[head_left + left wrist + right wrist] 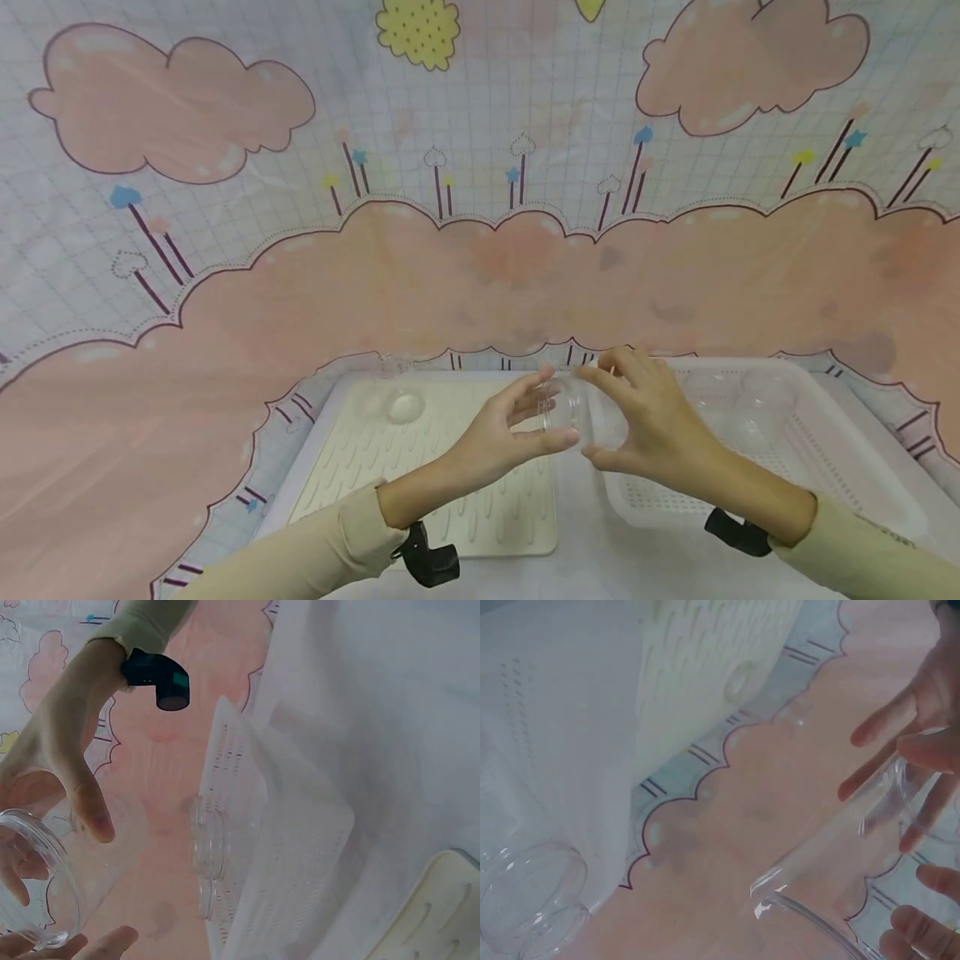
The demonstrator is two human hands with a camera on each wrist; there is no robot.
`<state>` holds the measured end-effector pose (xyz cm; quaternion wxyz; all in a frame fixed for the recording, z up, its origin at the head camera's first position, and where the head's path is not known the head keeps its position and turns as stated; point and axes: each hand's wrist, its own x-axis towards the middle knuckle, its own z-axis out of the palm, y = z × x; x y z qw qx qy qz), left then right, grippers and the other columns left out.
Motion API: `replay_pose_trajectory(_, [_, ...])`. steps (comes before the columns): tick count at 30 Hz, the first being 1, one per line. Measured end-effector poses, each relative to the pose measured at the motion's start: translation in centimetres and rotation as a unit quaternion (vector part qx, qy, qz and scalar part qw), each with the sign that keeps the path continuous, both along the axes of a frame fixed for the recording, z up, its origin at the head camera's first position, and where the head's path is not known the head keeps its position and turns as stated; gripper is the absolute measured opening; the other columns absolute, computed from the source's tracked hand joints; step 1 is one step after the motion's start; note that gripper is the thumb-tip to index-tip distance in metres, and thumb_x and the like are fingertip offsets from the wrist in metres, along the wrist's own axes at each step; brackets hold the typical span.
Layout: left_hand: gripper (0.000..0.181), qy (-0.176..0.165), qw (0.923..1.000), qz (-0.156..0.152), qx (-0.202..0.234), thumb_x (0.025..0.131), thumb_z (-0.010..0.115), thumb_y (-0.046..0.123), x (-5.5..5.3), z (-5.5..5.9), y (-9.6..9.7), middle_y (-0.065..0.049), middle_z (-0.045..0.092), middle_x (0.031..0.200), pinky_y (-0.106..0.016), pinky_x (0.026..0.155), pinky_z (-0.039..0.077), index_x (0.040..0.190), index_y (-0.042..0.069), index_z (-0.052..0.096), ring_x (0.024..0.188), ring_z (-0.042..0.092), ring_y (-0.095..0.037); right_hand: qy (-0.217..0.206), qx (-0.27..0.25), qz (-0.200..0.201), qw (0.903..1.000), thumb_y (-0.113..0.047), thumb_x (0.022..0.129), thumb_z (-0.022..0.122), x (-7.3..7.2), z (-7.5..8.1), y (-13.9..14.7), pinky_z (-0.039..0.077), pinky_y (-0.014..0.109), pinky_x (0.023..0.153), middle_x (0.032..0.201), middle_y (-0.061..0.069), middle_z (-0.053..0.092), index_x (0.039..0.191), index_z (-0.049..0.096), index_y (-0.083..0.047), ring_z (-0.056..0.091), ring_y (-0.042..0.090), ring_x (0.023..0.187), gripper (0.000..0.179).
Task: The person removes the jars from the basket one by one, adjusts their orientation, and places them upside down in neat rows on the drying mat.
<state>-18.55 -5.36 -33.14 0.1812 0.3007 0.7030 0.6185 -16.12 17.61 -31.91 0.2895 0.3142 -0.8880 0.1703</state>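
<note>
A left hand (pixel 495 425) grips one end of a clear, rimmed cylindrical jar (pixel 566 408); a right hand (pixel 652 417) curves its fingers and thumb around the other. The jar is raised between a cream ribbed mat (pixel 487 517), bearing a small clear round vessel (pixel 406 407), and a white perforated plastic basket (pixel 847 458) of clear containers (pixel 750 408).

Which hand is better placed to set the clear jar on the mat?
Probably the left hand: it holds the clear jar on the mat side, while the right hand is nearer the basket.
</note>
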Motion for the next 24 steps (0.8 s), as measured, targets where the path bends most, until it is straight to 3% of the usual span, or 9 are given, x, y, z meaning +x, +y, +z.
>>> replay_pose_trajectory(11, [0.067, 0.008, 0.9996, 0.026, -0.001, 0.084, 0.082, 0.028, -0.2, -0.8, 0.3, -0.004, 0.059, 0.134, -0.032, 0.086, 0.057, 0.143, 0.016, 0.052, 0.117, 0.061, -0.02, 0.025, 0.03, 0.001, 0.9992, -0.031, 0.05, 0.097, 0.7, -0.7, -0.5, 0.042, 0.038, 0.072, 0.107, 0.006, 0.053, 0.125, 0.062, -0.01, 0.049, 0.022, 0.09, 0.085])
replay_pose_trajectory(15, [0.065, 0.021, 0.9995, 0.023, -0.003, 0.084, 0.082, 0.026, -0.5, -0.9, 0.0, -0.008, 0.06, 0.132, -0.032, 0.085, 0.058, 0.142, 0.015, 0.054, 0.112, 0.063, -0.018, 0.011, 0.021, 0.004, 0.9997, -0.043, 0.053, 0.097, 0.7, -1.0, -0.3, 0.044, 0.041, 0.077, 0.111, 0.007, 0.054, 0.129, 0.06, -0.009, 0.05, 0.023, 0.097, 0.091])
replay_pose_trajectory(20, [0.064, 0.031, 0.9991, 0.026, -0.012, 0.083, 0.083, 0.03, -1.1, -1.3, -0.4, 0.0, 0.062, 0.131, -0.033, 0.086, 0.057, 0.14, 0.02, 0.056, 0.114, 0.063, -0.018, -0.049, -0.064, 0.017, 0.9966, -0.049, 0.056, 0.096, 0.8, -0.9, 0.9, 0.044, 0.045, 0.087, 0.122, 0.004, 0.053, 0.139, 0.054, -0.012, 0.048, 0.021, 0.113, 0.1])
replay_pose_trajectory(24, [0.062, 0.025, 0.9992, 0.031, -0.004, 0.083, 0.083, 0.026, -1.2, -1.3, -0.8, 0.003, 0.063, 0.131, -0.034, 0.085, 0.058, 0.139, 0.021, 0.057, 0.116, 0.063, -0.023, -0.129, -0.178, -0.008, 0.9755, -0.032, 0.062, 0.097, 1.0, -1.3, 1.7, 0.041, 0.047, 0.094, 0.13, 0.002, 0.051, 0.144, 0.049, -0.017, 0.047, 0.022, 0.119, 0.096])
